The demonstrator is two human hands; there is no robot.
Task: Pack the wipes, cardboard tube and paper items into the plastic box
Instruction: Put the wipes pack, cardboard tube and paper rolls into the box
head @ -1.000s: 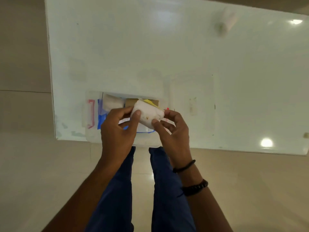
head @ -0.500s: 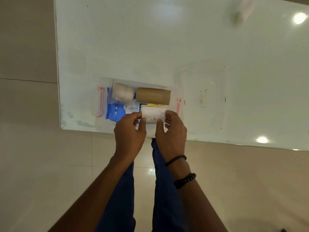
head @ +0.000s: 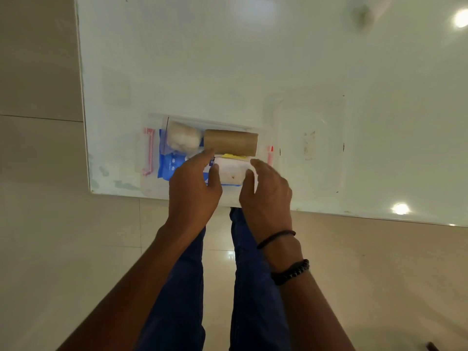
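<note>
A clear plastic box (head: 154, 189) with pink latches stands at the table's near edge. Inside lie a blue wipes pack (head: 168, 165), a brown cardboard tube (head: 230, 142), a white wad of paper in a clear bag (head: 182, 138) and a yellow item (head: 231, 155) that is mostly hidden. A white folded paper pack (head: 231, 171) rests on the wipes in front of the tube. My left hand (head: 193, 188) and right hand (head: 267, 191) flank it. Their thumbs touch its ends and their fingers are spread.
The clear lid (head: 312, 138) lies flat on the white table (head: 228, 59) just right of the box. A blurred white roll (head: 364, 12) lies at the far right. Beige floor tiles and my legs in blue trousers show below the table edge.
The white paper pack went from held above the box to lying inside it in front of the tube. My fingers have loosened and spread away from it.
</note>
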